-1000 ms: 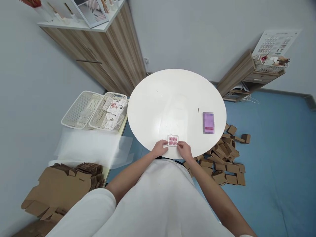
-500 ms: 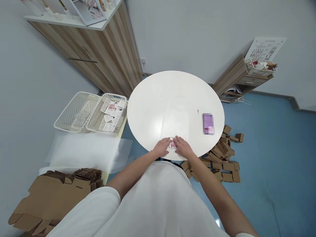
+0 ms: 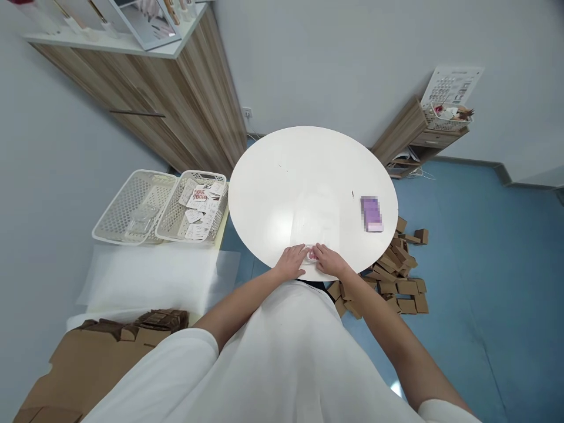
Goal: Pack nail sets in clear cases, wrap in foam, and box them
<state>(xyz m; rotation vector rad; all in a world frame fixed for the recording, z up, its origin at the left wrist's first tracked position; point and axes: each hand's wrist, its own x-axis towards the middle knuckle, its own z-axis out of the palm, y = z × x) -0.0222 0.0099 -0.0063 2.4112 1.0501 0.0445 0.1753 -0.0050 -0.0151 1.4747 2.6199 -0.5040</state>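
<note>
Here at the white table (image 3: 308,176)'s near edge, left hand (image 3: 291,262) and right hand (image 3: 329,260) cover both ends of a small clear case (image 3: 312,255); how tightly each grips, I can't tell. Basket (image 3: 171,220) cards (image 3: 203,205) and poster (image 3: 453,85) carry print, too small to read.

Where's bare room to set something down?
The white table looks bare toward its far rim, barring tiny dark marks, and between the left hand and left rim. Crowded: the near edge, where that hand and the right hand partly cover a small case. A purple item lies toward the right rim.
</note>
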